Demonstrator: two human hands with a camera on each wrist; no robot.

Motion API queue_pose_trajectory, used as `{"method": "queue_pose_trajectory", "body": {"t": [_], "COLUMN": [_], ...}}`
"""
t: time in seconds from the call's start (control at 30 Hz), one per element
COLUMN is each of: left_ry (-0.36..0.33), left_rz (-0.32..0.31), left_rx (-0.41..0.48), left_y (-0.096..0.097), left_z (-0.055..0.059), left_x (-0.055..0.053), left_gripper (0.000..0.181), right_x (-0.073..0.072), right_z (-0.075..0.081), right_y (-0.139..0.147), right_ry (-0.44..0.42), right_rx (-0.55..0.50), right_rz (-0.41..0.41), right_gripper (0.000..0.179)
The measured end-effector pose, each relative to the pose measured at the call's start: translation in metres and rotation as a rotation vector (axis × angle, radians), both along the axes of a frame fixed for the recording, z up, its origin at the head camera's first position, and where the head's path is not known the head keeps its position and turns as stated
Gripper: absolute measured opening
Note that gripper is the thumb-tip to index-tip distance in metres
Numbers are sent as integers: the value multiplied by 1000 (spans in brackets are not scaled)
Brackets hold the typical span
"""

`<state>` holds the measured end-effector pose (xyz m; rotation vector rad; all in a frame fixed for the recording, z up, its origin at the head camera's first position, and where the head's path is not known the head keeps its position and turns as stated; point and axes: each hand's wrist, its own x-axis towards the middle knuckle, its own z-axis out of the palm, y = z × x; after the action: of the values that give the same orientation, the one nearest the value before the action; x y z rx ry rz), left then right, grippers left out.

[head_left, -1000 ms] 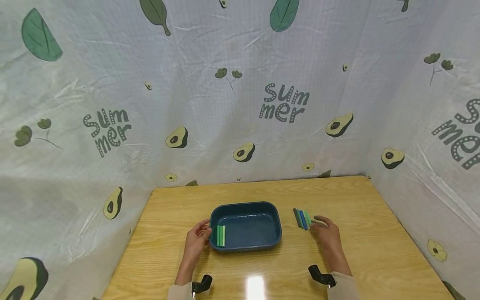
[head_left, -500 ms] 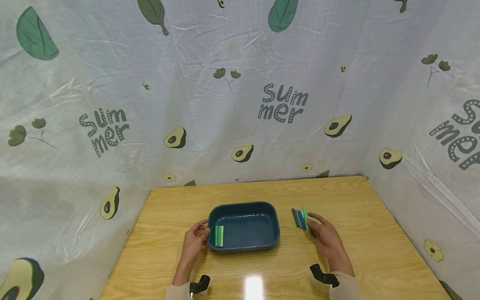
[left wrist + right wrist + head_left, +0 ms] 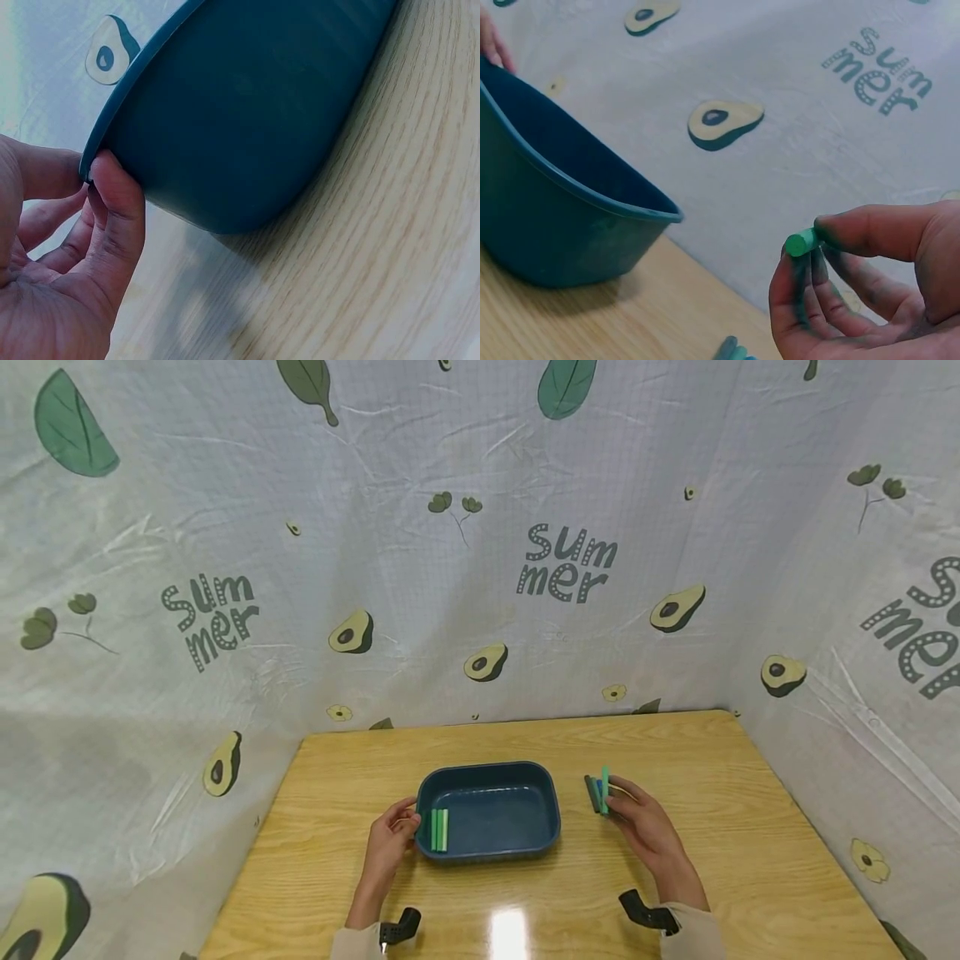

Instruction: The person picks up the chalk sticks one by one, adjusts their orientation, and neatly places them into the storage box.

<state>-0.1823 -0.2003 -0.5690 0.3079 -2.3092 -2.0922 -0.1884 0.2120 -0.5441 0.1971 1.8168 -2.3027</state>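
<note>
My left hand (image 3: 390, 837) pinches the left rim of a dark blue plastic box (image 3: 504, 820), thumb inside and fingers outside in the left wrist view. Green and pale green chalk sticks (image 3: 439, 831) lie side by side at the box's left end. To the right of the box, my right hand (image 3: 651, 833) pinches a green piece of chalk (image 3: 802, 242) between thumb and fingertips. That stick is lifted off the table, its round end toward the right wrist camera, and green dust marks the fingers. Dark, green and blue chalks (image 3: 592, 794) lie just beyond, partly covered by the held one.
The box stands on a light wooden table (image 3: 352, 760). Behind and at both sides hangs a pale sheet (image 3: 420, 568) printed with avocados and lettering. Each wrist carries a black camera mount (image 3: 400, 927).
My right hand has picked up the green chalk from the right end of the row and raised it, moving slightly left. The left hand has stayed on the box rim.
</note>
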Motion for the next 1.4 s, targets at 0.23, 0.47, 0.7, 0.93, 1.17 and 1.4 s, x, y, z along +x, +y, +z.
{"method": "queue_pose_trajectory", "body": {"t": [0.23, 0.47, 0.7, 0.93, 1.17, 1.4], "left_ry": [-11, -6, 3, 2, 1, -10], "left_rz": [-8, -1, 6, 10, 5, 0], "left_rx": [16, 0, -13, -4, -12, 5], "left_y": [0, 0, -1, -2, -1, 0], "left_z": [1, 0, -1, -2, 1, 4], "left_x": [0, 0, -1, -3, -3, -3], "left_gripper": [40, 38, 35, 35, 36, 38], "right_x": [-1, -3, -6, -10, -16, -20], "right_z": [4, 8, 12, 18, 21, 25], "right_y": [-10, -23, -35, -43, -63, -89], "right_ry": [19, 24, 25, 50, 89, 73], "right_rx": [-20, -13, -6, 10, 6, 28], "right_rz": [81, 140, 145, 163, 254, 304], "right_gripper": [65, 66, 58, 60, 61, 65]}}
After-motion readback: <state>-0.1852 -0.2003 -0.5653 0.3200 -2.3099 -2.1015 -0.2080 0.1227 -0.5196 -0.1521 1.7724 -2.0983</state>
